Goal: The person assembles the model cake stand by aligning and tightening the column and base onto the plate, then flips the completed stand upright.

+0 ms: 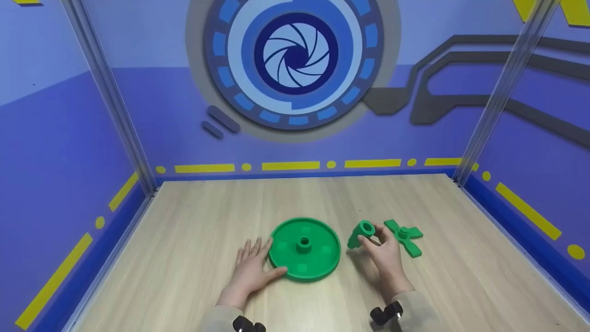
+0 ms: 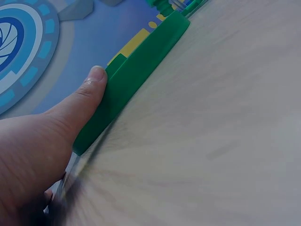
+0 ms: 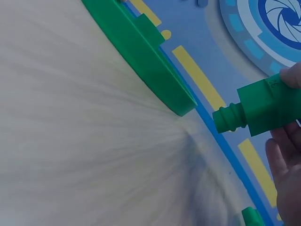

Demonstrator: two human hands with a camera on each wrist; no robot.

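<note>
A round green tray-like disc (image 1: 318, 267) with a raised rim and a hollow central stub lies on the table. My left hand (image 1: 253, 269) rests at its left side, fingers spread and fairly straight, with the thumb on the near rim. In the left wrist view that thumb touches the edge of the disc (image 2: 127, 87). Right of the disc, my right hand (image 1: 386, 256) pinches a green threaded post (image 1: 359, 234) between thumb and fingers. It is tilted, hollow end up; the right wrist view shows the post's threaded end (image 3: 230, 117) pointing downward, apart from the disc.
A flat green cross-shaped piece (image 1: 404, 233) with a central knob lies on the wooden table (image 1: 207, 216), just beyond my right hand. Blue printed walls (image 1: 161, 129) and metal corner posts (image 1: 502, 87) enclose the table at the back and sides.
</note>
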